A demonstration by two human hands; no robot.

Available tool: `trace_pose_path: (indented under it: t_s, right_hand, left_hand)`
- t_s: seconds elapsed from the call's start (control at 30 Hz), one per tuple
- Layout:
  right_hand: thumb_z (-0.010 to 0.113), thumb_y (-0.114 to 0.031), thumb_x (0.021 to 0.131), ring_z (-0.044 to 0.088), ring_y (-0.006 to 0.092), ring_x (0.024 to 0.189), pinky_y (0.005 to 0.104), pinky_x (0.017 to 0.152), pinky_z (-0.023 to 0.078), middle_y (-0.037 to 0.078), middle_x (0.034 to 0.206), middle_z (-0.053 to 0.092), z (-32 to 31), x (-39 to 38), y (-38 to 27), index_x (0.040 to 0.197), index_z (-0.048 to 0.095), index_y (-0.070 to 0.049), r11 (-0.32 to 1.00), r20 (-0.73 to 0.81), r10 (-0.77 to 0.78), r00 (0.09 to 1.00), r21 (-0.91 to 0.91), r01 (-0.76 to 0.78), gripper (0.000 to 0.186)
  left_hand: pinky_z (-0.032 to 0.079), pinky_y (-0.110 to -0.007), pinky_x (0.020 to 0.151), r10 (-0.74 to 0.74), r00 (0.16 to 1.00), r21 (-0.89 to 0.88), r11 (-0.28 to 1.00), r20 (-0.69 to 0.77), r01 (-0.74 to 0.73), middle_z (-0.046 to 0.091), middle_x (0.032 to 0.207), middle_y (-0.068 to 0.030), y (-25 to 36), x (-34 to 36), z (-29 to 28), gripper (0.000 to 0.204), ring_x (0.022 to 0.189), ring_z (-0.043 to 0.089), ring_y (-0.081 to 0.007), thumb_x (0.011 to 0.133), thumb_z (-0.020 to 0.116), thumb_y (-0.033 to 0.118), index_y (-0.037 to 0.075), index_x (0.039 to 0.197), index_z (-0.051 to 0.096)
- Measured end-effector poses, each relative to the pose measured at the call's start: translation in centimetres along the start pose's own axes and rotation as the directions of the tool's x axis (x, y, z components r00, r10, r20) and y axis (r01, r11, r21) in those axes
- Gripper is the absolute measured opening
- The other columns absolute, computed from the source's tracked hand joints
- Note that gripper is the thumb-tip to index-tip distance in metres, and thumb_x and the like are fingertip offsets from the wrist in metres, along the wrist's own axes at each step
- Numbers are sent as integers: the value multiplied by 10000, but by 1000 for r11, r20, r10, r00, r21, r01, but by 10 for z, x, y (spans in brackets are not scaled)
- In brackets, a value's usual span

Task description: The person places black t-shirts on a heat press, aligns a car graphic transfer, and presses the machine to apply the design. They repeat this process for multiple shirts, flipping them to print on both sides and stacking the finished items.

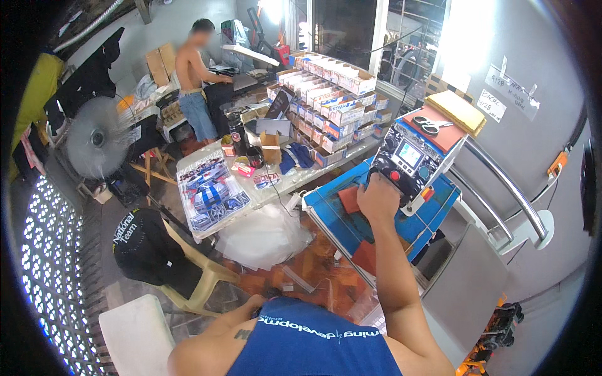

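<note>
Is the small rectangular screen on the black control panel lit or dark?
Lit: the small rectangular screen glows white and blue.

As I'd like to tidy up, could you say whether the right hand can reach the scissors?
Probably yes: the right hand is close by the control box, and the scissors lie uncovered on top.

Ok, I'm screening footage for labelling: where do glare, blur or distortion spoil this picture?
All in the head view: glare washes out detail right of the window; the fan smears with motion; the co-worker's face is blurred; the lattice panel bends toward the dark rim; the right hand at the control box looks reasonably sharp.
</note>
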State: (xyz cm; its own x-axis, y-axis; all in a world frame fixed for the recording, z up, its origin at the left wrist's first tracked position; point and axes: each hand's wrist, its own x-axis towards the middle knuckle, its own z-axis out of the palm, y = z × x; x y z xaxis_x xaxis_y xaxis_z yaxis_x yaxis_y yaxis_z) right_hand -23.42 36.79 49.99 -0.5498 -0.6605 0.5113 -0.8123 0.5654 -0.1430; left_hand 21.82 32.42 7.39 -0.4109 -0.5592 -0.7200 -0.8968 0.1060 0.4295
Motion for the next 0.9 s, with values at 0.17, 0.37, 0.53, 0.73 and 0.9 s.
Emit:
trace_pose_path:
  t_s: [0.17,0.37,0.53,0.73,0.9]
  right_hand:
    - [707,-360,915,743,370,902,477,814,590,174,951,751,-18,-2,0,991,652,-45,998,109,43,993,38,-47,329]
    - [683,-379,937,732,390,879,510,804,573,189,935,736,-42,-26,26,970,648,-39,997,134,70,988,29,-75,344]
    - [666,-399,959,737,366,765,486,683,588,160,822,728,-60,-62,61,936,639,-68,993,55,64,996,-100,-58,333]
    - [700,-513,942,689,351,651,487,564,522,137,739,680,-89,-114,101,784,617,-95,943,-87,140,986,-293,-160,455]
    - [654,-557,965,676,406,717,516,651,520,172,770,684,-110,-157,133,781,653,-55,823,-183,337,924,-420,-383,534]
  left_hand:
    - [578,-392,887,16,999,-59,998,-31,-18,773,1029,-176,0,-8,0,286,980,750,-285,883,718,307,100,1051,821]
    - [580,-394,871,68,993,-133,988,-93,-80,779,979,-170,-14,-17,-7,248,948,754,-290,864,722,272,105,1012,830]
    - [582,-396,858,170,960,-88,977,-224,-193,783,937,-166,-28,-9,-34,218,922,758,-294,848,725,242,109,979,837]
    - [575,-458,880,64,950,92,995,-304,-37,775,963,-184,-5,43,-102,200,936,743,-367,815,641,134,69,912,802]
    - [556,-506,932,169,975,402,910,-146,-98,747,1011,-264,49,116,-154,263,1009,712,-460,832,589,153,30,957,785]
